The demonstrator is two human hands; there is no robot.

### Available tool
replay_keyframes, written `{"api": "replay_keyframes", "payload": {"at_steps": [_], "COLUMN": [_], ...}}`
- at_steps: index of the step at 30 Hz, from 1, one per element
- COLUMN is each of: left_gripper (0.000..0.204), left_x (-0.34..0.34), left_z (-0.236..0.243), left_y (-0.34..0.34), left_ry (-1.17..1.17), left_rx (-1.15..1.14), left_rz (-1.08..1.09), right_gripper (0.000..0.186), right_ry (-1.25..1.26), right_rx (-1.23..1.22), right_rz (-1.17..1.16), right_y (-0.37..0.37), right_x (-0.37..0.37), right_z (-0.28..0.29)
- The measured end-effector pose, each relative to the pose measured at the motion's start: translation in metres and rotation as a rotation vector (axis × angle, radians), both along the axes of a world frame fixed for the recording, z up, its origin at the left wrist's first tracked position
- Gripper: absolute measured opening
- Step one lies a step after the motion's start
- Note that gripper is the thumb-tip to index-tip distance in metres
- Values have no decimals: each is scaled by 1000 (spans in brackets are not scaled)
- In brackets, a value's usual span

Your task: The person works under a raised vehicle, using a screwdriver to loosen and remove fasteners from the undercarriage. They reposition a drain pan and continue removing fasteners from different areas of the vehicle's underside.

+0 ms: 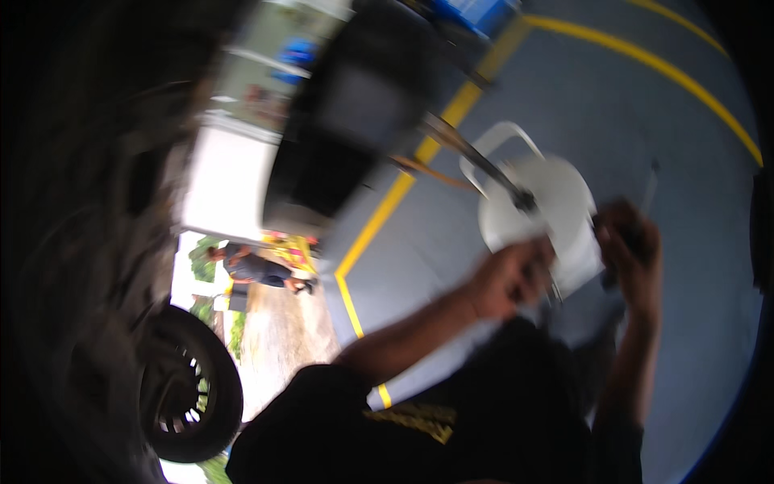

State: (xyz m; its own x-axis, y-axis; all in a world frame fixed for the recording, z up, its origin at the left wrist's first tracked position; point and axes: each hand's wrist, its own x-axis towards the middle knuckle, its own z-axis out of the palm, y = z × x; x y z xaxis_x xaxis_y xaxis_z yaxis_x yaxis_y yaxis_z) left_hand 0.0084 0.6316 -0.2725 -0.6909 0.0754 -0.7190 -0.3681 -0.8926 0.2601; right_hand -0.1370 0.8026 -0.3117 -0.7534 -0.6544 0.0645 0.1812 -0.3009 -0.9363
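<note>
The picture is tilted and blurred by motion. My left hand [509,278] is curled into a fist in front of a white plastic chair [536,202]; the blur hides whether anything is in it. My right hand [633,254] is closed around a small dark object [630,235], with a thin pale rod [650,181] showing just above it. A long dark metal bar [472,155] slants from a black machine down to the chair's seat, ending just above my left hand. My black shirt with a yellow print [419,419] fills the lower middle.
A bulky black machine [355,113] stands at upper centre on a grey floor with yellow lines [379,218]. A dark wheel [189,395] sits at lower left. Another person [258,268] bends over outdoors in the distance. Something blue [476,12] is at the top.
</note>
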Motion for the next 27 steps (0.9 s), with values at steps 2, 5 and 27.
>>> {"api": "replay_keyframes", "payload": {"at_steps": [2,5,27], "left_gripper": [40,37,55], "left_x": [0,2,2], "left_z": [48,123,342], "left_y": [28,26,-63], "left_ry": [144,321,475], "left_rx": [-376,-967,-1907], "left_rz": [-205,-210,464], "right_gripper": [10,10,8], "right_ry": [49,123,74], "right_rx": [-137,-349,-602], "right_rz": [42,120,219], "right_y": [-7,-48,-148], "right_x": [-12,-23,-24], "right_z": [25,88,247]}}
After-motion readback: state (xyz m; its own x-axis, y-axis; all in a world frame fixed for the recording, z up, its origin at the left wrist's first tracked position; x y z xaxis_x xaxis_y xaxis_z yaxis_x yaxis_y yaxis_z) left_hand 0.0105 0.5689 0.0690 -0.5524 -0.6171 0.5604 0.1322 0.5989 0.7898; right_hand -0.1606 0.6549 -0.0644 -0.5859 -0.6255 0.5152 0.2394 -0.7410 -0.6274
